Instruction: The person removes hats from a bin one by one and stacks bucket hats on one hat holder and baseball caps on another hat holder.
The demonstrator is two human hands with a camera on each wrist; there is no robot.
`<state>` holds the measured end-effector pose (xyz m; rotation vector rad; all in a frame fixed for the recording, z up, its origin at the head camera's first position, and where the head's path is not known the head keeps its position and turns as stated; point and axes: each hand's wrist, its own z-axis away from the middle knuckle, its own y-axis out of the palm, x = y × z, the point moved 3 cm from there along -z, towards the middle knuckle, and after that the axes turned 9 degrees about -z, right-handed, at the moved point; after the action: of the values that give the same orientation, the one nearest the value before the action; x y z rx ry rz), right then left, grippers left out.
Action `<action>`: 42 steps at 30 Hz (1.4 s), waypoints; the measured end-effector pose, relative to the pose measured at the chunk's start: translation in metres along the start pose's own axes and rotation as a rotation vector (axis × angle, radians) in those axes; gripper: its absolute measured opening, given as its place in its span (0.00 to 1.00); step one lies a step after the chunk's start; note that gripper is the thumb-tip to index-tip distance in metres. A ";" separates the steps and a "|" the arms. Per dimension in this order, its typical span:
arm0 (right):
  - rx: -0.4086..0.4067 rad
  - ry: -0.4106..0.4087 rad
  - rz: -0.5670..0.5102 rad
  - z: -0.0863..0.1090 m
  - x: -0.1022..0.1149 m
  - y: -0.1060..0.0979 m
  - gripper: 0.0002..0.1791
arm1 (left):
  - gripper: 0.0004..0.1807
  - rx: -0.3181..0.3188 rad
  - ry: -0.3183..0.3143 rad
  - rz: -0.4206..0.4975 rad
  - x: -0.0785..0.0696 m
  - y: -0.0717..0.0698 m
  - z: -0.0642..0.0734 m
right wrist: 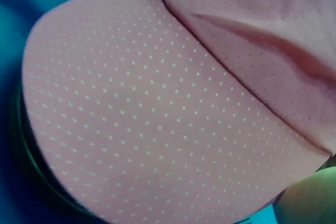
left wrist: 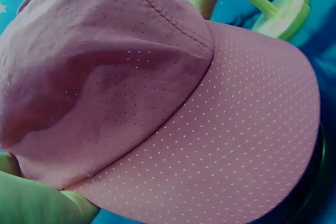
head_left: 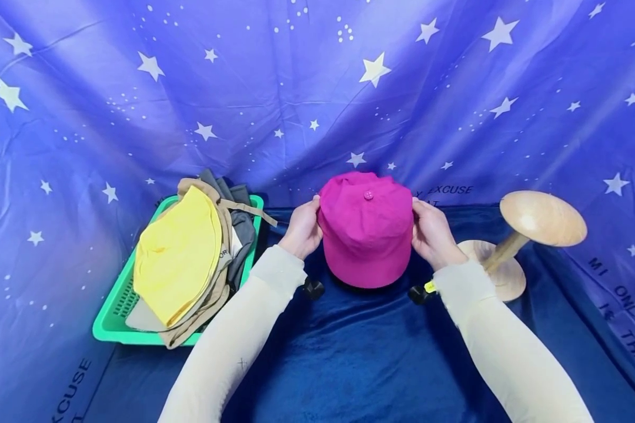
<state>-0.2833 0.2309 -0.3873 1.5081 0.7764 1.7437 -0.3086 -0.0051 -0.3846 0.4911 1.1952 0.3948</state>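
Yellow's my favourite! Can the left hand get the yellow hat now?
Probably not while the left hand holds the pink cap. Once free, likely: the yellow hat lies uncovered, topmost in the green basket.

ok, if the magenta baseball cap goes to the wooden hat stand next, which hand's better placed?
Probably the right hand: it holds the side of the magenta baseball cap nearer the wooden hat stand. The left hand holds the opposite side, nearer the green basket. Neither is free.
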 end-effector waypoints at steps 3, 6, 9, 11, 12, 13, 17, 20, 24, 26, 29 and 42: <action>-0.045 0.025 0.043 -0.001 -0.005 -0.006 0.09 | 0.10 -0.029 -0.054 0.010 0.007 -0.005 -0.001; -0.072 0.046 0.064 0.000 -0.010 -0.012 0.09 | 0.10 -0.033 -0.103 0.019 0.012 -0.009 -0.001; -0.107 0.056 0.119 0.002 -0.013 -0.018 0.09 | 0.09 -0.038 -0.118 0.012 0.015 -0.012 -0.001; -0.126 0.072 0.161 0.004 -0.016 -0.022 0.09 | 0.09 -0.059 -0.120 0.003 0.017 -0.014 -0.001; -0.135 0.078 0.177 0.004 -0.017 -0.023 0.09 | 0.09 -0.071 -0.124 -0.001 0.018 -0.015 -0.001; -0.143 0.083 0.190 0.005 -0.019 -0.024 0.09 | 0.08 -0.081 -0.130 -0.005 0.019 -0.016 0.000; -0.151 0.088 0.221 0.007 -0.022 -0.025 0.10 | 0.08 -0.100 -0.154 -0.015 0.022 -0.018 0.001; -0.151 0.090 0.233 0.007 -0.022 -0.026 0.10 | 0.07 -0.106 -0.139 -0.022 0.024 -0.020 0.001; -0.148 0.108 0.266 0.009 -0.022 -0.030 0.09 | 0.08 -0.104 -0.108 -0.046 0.027 -0.023 0.003; -0.146 0.122 0.281 0.013 -0.023 -0.034 0.09 | 0.11 -0.100 -0.114 -0.093 0.030 -0.026 0.007; -0.121 0.130 0.302 0.022 -0.025 -0.041 0.10 | 0.15 -0.097 -0.128 -0.208 0.035 -0.030 0.018; -0.147 -0.064 0.750 0.057 -0.044 -0.069 0.08 | 0.10 -0.117 0.117 -0.755 0.059 -0.051 0.056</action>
<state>-0.2146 0.2349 -0.4603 1.8763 0.0170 2.1933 -0.2351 -0.0241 -0.4434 -0.1047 1.3659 -0.1597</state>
